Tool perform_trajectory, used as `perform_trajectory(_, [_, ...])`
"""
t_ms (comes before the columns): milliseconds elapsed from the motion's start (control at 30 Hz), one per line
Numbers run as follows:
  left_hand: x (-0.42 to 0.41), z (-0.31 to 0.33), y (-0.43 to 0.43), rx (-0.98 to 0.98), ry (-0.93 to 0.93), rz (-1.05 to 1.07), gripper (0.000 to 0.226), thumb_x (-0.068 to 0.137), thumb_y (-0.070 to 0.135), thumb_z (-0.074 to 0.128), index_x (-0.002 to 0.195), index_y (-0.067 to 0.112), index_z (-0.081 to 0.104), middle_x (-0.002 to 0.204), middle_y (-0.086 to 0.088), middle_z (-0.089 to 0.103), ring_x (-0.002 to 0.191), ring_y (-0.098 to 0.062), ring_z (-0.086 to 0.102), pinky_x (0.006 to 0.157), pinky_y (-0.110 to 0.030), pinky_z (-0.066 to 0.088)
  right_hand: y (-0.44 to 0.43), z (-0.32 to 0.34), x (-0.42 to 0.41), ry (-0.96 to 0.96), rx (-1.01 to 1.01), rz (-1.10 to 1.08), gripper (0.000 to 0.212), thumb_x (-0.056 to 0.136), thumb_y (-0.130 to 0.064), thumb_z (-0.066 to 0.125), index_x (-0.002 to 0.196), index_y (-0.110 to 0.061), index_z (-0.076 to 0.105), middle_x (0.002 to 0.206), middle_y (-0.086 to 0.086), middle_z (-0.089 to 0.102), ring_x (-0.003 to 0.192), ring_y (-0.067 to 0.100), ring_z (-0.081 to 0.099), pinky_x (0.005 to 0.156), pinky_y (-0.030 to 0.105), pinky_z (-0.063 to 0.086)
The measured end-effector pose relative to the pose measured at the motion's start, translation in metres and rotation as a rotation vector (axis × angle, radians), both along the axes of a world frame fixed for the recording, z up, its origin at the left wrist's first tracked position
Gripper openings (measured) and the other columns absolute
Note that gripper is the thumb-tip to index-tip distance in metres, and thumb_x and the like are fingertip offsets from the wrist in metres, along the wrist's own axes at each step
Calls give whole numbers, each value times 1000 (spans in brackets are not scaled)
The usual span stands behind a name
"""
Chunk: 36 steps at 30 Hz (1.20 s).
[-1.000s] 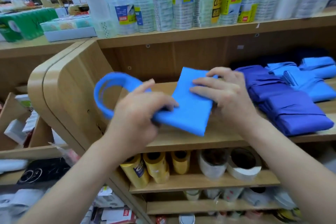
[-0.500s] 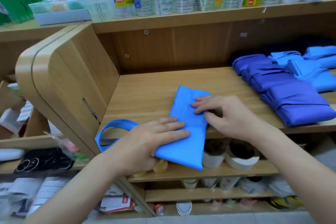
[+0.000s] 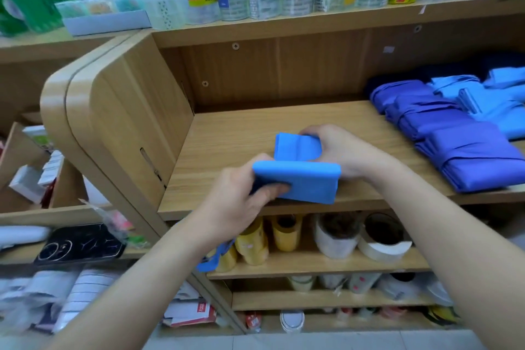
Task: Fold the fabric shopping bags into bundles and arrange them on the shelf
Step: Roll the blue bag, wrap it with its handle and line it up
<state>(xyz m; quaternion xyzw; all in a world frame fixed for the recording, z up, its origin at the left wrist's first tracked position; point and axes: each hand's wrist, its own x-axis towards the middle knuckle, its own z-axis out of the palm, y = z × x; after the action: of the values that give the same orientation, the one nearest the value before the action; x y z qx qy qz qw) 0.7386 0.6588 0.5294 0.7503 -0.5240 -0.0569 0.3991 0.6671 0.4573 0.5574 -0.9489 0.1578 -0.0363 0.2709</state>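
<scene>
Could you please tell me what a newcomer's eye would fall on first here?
A bright blue bag, half folded, is held by the left hand and right hand over the front of the wooden shelf at centre. To its right lie folded bundles in darker and lighter blue; tape rolls stand on the shelf below.

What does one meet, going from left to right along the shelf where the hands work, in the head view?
Curved side panel, left hand, light blue bag, right hand, purple folded bags.

Left hand (image 3: 238,202) hides its fingertips behind the bag (image 3: 309,182); handle (image 3: 211,260) mostly behind that wrist (image 3: 196,236); folded stack (image 3: 468,156) cut at right edge.
</scene>
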Motion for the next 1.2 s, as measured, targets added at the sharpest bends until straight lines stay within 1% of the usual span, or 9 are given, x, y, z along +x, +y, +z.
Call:
perform_trajectory(300, [-2,7,-31,106,18,246,33,94,42,58,120,22,55,101,2,68,92,-20,63,81,-35,49,2,-1,-13,-333,960,-215,26,97,-12,49,98,-14,75,96,8,74,91,22,66,73,28,53])
perform_trajectory(400, [-7,8,-35,91,67,309,33,92,45,61,120,28,55,99,8,67,80,-19,67,78,-41,56,7,-1,-21,-353,1079,-227,54,93,-62,44,105,-19,75,107,3,74,106,18,65,92,35,50])
perform_trajectory(467, [-11,9,-36,64,98,343,34,90,46,64,118,29,55,100,6,68,75,-19,69,75,-42,57,15,-3,-21,-402,1007,-219,65,77,-75,48,106,-24,73,103,-7,73,105,10,65,93,32,49])
perform_trajectory(600, [-15,9,-31,-29,163,379,38,83,45,73,108,30,48,88,5,65,62,-14,67,65,-42,57,34,-18,-15,-699,720,-268,13,90,-26,70,102,-22,68,92,-9,67,84,4,60,77,24,48])
perform_trajectory(700, [-5,11,-26,51,-37,440,66,76,55,73,130,36,41,106,12,49,89,-9,54,80,-33,48,33,-23,-21,-766,663,-152,19,89,-13,70,105,-22,70,93,-11,67,82,1,59,77,19,46])
perform_trajectory(833, [8,6,-25,40,432,104,53,80,34,78,125,21,54,113,11,65,108,-14,62,95,-31,48,34,-15,-29,-696,551,73,34,85,-19,67,117,-30,67,95,-9,60,89,2,58,85,13,41])
perform_trajectory(900, [10,-1,-25,-38,351,99,44,81,29,74,118,16,55,105,13,66,105,-11,63,93,-31,48,37,-14,-30,-657,588,96,34,87,-26,61,121,-26,65,103,-8,59,99,0,56,90,11,38])
perform_trajectory(1067, [-10,-14,-34,-145,78,181,44,82,34,63,120,17,48,106,11,63,102,-15,63,89,-39,51,59,-19,-17,-942,753,-413,24,97,-31,48,101,-18,68,92,-17,62,83,-10,53,76,7,38])
perform_trajectory(1200, [-14,-17,-37,-109,37,134,52,86,39,55,130,15,45,105,41,46,106,-13,60,92,-37,49,63,-22,-8,-1038,768,-521,19,84,-21,48,80,-22,67,72,-15,57,69,2,49,67,20,38])
